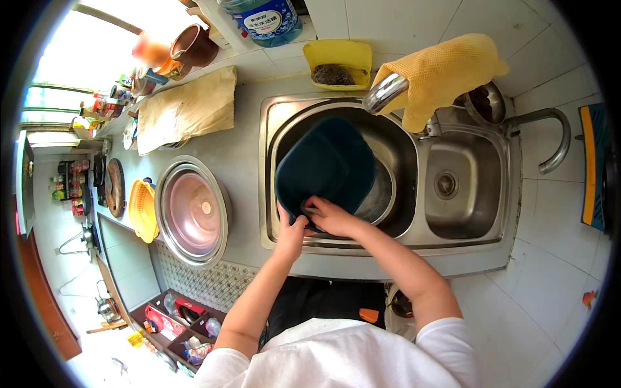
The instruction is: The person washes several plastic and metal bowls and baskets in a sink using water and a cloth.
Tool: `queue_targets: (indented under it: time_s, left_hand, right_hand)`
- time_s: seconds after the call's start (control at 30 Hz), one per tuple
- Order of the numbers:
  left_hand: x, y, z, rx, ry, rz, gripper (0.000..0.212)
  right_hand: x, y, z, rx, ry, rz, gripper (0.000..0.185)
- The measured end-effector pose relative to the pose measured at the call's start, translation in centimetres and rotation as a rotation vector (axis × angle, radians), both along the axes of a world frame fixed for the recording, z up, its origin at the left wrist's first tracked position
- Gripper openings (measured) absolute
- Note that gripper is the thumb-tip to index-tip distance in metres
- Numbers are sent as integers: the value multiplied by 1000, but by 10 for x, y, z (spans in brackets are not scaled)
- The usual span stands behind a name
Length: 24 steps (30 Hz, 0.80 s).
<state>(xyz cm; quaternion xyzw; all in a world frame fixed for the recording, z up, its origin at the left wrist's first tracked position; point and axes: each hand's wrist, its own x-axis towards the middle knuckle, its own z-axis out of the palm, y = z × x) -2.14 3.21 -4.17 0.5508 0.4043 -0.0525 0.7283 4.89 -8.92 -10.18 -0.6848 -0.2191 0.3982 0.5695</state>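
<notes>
A dark teal plastic basin (330,165) is tilted over the large steel sink bowl (410,194). My left hand (291,233) grips its near rim at the lower left corner. Close beside it, my right hand (332,217) holds a small greyish cloth or scouring pad (313,211) against the inside of the basin, near that same corner. Under the basin, at its right, part of a round metal bowl (383,194) shows in the sink. What lies below the basin's left side is hidden.
A yellow mesh cloth (446,63) hangs over the steel faucet (388,92). A yellow container (337,48) stands behind the sink. Nested metal basins (220,218) and a yellow plastic basket (143,208) are at the left. The smaller sink bowl (465,213) lies right.
</notes>
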Motion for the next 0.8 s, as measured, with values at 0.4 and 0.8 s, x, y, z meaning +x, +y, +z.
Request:
queue_targets:
  time_s: [0.4, 0.8]
  left_hand:
    - [-7, -5, 12, -160, 134, 27, 59]
    - [15, 24, 38, -24, 191, -64, 69]
  right_hand:
    - [32, 17, -11, -56, -614, -147, 36]
    - [21, -58, 36, -215, -691, 379, 33]
